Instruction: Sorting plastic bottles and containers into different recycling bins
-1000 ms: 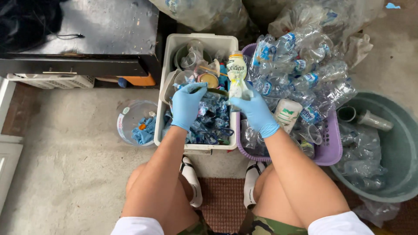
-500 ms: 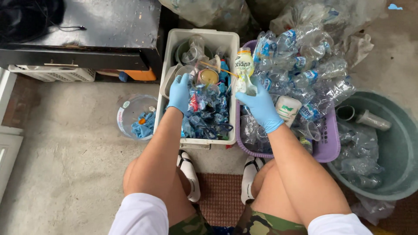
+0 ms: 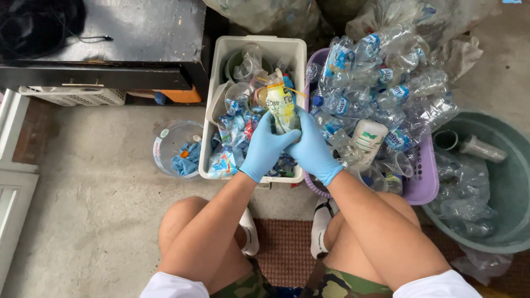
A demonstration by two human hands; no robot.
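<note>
1. Head view: your left hand and right hand, both in blue gloves, were pressed together around the lower part of a small plastic bottle with a pale yellow label, each hand clamped on it.
2. The bottle stood nearly upright above the white bin, whose inside was full of clear cups and torn blue labels.
3. Just to the right of the bin sat a purple basket, heaped with crushed clear bottles; a white tub lay among them near your right wrist.
4. A green basin stood further right, holding more clear plastic.
5. Left of the bin, a clear bowl with blue scraps rested on the concrete floor.
6. Your knees were bent below, feet on a brown mat.
</note>
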